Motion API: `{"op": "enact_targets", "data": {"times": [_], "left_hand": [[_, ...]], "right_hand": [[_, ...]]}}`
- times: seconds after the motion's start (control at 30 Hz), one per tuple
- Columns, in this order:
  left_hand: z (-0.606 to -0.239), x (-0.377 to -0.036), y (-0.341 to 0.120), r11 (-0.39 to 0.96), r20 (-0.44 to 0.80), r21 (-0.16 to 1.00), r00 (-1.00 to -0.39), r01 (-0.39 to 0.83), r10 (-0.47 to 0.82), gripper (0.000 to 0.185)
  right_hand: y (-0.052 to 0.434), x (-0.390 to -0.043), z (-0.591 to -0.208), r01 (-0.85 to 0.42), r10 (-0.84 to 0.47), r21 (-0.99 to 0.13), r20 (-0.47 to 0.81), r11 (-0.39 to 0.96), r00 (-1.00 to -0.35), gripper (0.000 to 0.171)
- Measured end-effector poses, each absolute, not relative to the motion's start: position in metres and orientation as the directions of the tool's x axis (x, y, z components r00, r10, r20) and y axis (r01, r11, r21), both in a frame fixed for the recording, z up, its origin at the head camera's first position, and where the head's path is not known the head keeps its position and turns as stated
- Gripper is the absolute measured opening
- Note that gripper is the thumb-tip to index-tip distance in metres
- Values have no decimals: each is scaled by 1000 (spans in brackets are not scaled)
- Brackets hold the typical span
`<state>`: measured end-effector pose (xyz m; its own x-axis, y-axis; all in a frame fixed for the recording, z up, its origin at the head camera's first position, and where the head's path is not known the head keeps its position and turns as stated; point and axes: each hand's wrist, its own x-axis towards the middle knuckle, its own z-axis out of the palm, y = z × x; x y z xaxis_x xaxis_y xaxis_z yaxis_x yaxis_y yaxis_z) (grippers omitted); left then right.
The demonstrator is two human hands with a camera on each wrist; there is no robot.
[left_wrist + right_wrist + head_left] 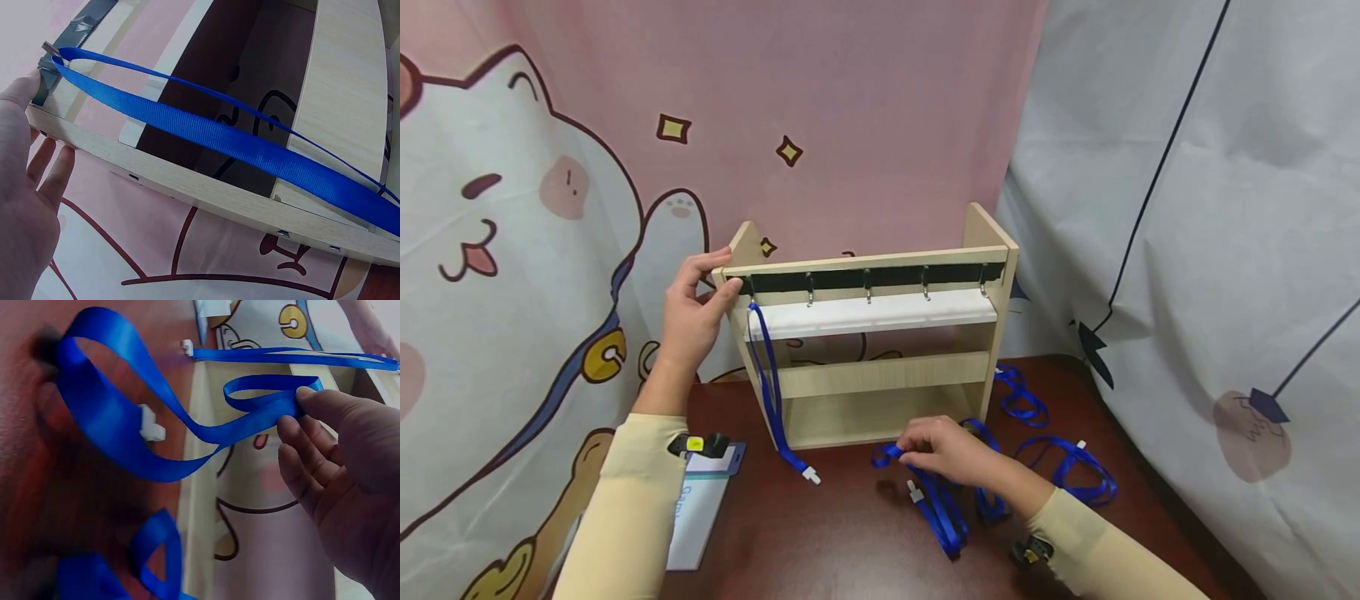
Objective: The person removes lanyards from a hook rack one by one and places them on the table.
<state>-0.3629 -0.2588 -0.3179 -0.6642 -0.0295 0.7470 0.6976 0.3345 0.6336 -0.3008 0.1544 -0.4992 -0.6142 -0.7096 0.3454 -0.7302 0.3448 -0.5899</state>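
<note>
My left hand (694, 308) grips the upper left corner of a pale wooden rack (880, 375), thumb on the front and fingers round the side panel. A blue lanyard (769, 375) hangs from the leftmost hook beside that hand, its white clip (810, 475) reaching down near the table. In front of the rack's lower right, my right hand (951, 452) pinches a second blue lanyard (262, 419) between thumb and index finger. That lanyard's loops droop from the fingers toward the table in the right wrist view, with a white clip (150, 424) beside them.
Further blue lanyards lie coiled on the dark red table (820, 542): one coil (1086, 483) at the right, another (1022, 400) behind it. More metal hooks line the black strip (895, 276). A white card (696, 517) lies at left. Printed curtains hang behind.
</note>
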Motion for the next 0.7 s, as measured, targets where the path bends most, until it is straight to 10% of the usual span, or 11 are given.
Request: {"op": "enact_targets", "data": {"times": [0.7], "left_hand": [[-317,-363,-258,313,747,638,-664,703,-31,37]], "right_hand": [[148,-312,-546,-709,-757,-571,216,414,-616,8]]}}
